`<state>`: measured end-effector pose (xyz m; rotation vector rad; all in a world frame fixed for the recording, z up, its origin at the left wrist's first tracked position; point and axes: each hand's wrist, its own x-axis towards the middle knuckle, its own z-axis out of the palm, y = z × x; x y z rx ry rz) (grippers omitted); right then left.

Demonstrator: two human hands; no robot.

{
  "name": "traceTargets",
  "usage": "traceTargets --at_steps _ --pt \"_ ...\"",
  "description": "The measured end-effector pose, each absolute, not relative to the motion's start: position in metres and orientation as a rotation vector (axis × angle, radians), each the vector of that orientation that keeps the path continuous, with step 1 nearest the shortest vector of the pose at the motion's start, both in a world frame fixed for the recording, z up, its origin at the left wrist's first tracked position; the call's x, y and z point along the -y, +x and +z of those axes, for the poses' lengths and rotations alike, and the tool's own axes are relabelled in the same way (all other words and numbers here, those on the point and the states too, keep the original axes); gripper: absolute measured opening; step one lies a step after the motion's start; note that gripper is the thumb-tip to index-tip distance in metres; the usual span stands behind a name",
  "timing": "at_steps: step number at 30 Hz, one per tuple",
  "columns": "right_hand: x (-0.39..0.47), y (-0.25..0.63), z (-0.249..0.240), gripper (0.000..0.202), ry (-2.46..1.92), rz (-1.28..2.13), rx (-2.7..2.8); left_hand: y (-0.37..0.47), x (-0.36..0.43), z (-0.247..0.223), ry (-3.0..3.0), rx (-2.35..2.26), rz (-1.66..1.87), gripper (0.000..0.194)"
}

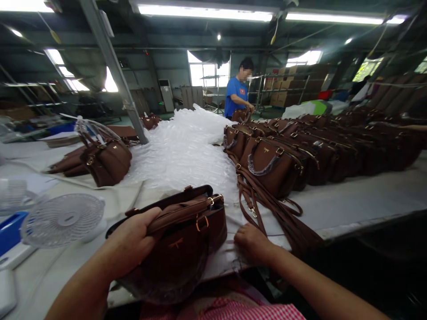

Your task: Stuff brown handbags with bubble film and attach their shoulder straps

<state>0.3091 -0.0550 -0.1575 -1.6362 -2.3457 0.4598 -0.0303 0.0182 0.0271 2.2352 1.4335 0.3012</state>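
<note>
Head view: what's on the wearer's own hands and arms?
Left hand and right hand are ungloved. Both visible forearms are bare: no sleeve, watch, bracelet, cable or marking shows. Rings: too blurred to rule out. A red-and-white checked fabric garment shows at the bottom edge.

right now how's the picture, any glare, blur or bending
Head view: ceiling tubes and windows blown out, near bag dark low down, its front detail lost; right hand slightly soft; wide-angle lens stretches the edges, post leaning; co-worker's face pixelated.
</note>
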Motion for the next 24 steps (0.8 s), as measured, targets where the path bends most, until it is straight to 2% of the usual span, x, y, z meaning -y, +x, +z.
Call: traceTargets --at_steps 4,7,12,15,19,24 --pt "0.072 0.292 -0.109 0.043 -1.432 0.971 1.783 -0.03 -0.015 0.031 2.195 -1.35 0.344 0.027" --pt "0.078 0.26 -0.062 0.043 -1.164 1.327 1.339 -0.029 -0.014 0.037 2.138 -1.278 0.399 0.03" --pt "0.077 0.193 -0.014 0.044 -0.976 1.75 1.117 -0.029 -0.01 0.055 2.042 -1.116 0.512 0.033" --pt "0.076 0.164 -0.008 0.036 -0.965 1.845 0.979 -0.031 -0.006 0.063 2.018 -1.018 0.548 0.033" --pt "0.076 0.14 0.0 0.028 -1.039 1.789 0.839 -0.035 -0.001 0.064 2.065 -0.99 0.552 0.026" --pt "0.072 0.118 0.015 0.031 -1.058 1.706 0.721 -0.038 0.006 0.059 2.225 -1.165 0.551 0.025"
